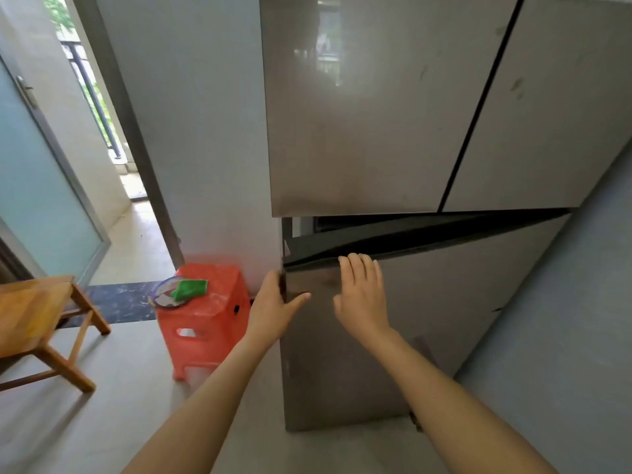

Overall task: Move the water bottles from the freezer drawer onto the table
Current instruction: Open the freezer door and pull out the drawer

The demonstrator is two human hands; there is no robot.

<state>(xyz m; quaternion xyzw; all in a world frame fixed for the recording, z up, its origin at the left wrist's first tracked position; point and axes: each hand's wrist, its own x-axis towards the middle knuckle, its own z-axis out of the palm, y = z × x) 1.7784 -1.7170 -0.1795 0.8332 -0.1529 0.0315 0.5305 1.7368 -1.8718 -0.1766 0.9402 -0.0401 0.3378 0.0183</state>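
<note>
The drawer (pixel 403 336) is ajar, with a dark gap above its top lip. The left hand (pixel 272 306) grips the drawer's left edge, fingers out of sight behind it, thumb across the front. The right hand (pixel 359 292) is loosely spread at the top lip; whether it touches is unclear. No bottles show; presumably they lie inside the drawer. Better to hook the right fingers over the lip and pull evenly with both hands, so the drawer slides straight. The table (pixel 30 313) stands well left of the drawer.

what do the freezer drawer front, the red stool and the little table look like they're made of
Drawer front: likely coated or brushed metal, grey satin with soft reflections. Red stool: moulded plastic, glossy, with cut-out holes. Table: wood, visible grain, warm varnished sheen.
</note>
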